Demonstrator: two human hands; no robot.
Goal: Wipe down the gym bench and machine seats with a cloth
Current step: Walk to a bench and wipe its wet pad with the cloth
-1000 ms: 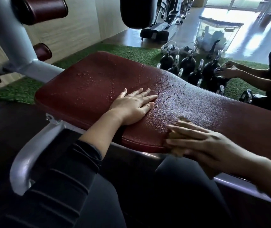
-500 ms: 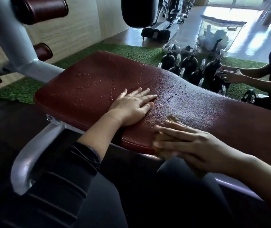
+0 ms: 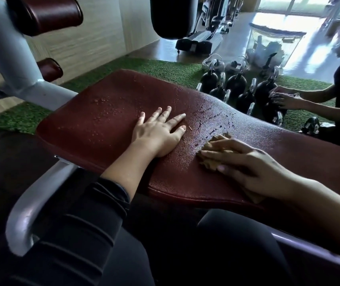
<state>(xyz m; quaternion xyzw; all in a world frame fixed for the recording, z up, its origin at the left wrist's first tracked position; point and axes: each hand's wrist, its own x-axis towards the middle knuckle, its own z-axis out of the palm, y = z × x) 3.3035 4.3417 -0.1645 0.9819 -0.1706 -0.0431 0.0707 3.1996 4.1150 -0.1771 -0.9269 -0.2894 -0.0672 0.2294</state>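
Observation:
A dark red padded bench seat (image 3: 103, 112) lies across the view, beaded with water drops on its left half and streaked in the middle. My left hand (image 3: 158, 133) rests flat on the pad, fingers spread. My right hand (image 3: 245, 164) presses a crumpled tan cloth (image 3: 212, 145) onto the pad just right of the left hand, fingers stretched over it. The cloth's far edge touches the wet streaks, and a corner of the cloth shows below my right wrist.
A grey metal frame (image 3: 26, 203) curves round the seat's near left. Red roller pads (image 3: 49, 69) sit at the upper left. Several black kettlebells (image 3: 235, 83) stand on green turf behind the bench, where another person's hands (image 3: 282, 98) work. A clear bin (image 3: 272, 44) stands beyond.
My right hand has slid the cloth from the seat's near edge leftward and farther onto the pad, up to the wet streaks. My left hand has stayed put.

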